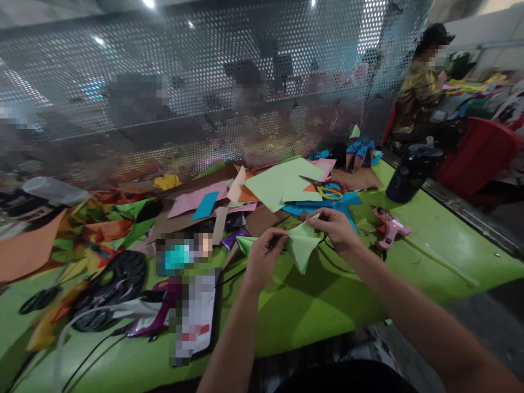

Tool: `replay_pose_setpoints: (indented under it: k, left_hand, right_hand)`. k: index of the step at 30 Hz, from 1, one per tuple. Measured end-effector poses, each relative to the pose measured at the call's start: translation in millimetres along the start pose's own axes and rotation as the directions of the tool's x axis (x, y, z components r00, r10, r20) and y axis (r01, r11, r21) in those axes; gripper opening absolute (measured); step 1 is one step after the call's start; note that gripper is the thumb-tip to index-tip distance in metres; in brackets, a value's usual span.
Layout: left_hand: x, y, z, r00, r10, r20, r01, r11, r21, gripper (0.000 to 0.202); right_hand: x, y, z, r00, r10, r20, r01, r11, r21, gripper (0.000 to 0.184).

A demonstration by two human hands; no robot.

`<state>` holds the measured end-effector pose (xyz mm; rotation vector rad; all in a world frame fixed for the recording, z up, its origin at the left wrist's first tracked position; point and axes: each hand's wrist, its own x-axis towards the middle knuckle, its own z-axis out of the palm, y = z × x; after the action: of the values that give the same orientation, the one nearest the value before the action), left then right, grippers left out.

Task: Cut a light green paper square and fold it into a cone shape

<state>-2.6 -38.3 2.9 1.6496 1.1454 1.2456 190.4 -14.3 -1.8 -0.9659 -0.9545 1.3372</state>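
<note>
Both my hands hold a folded piece of light green paper [302, 246] above the green table [311, 305]. My left hand [264, 256] pinches its left pointed end, fingers closed. My right hand [336, 228] grips the upper right edge, fingers closed on the fold. The paper hangs in a pointed, cone-like shape between them.
Loose coloured paper sheets [282, 183] and yellow-handled scissors [327, 189] lie beyond my hands. A pink glue gun [388, 226] rests at the right, near a dark bottle [409, 172]. Paper scraps, black scissors [39, 299] and cables crowd the left. A perforated screen stands behind. Another person sits at far right.
</note>
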Motion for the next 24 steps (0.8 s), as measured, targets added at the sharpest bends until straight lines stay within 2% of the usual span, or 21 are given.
replay_pose_setpoints:
  k: [19,21,24]
  left_hand:
    - [0.6,-7.1,2.0,0.999,-0.037,0.006,0.037,0.999,-0.009,0.018]
    - [0.7,-7.7,2.4,0.999,-0.033,-0.005,0.033,0.999,-0.008,0.017]
    - [0.7,-8.4,2.6,0.999,-0.009,-0.033,0.009,1.0,0.005,0.016]
  right_hand:
    - [-2.7,-3.9,0.8,0.997,-0.061,-0.053,0.057,0.996,-0.066,0.043]
    - [-4.4,-5.5,1.1,0.998,-0.052,-0.04,0.049,0.997,-0.064,0.042]
    - [-7.8,-8.4,1.8,0.998,-0.034,0.048,0.037,0.998,-0.055,0.04]
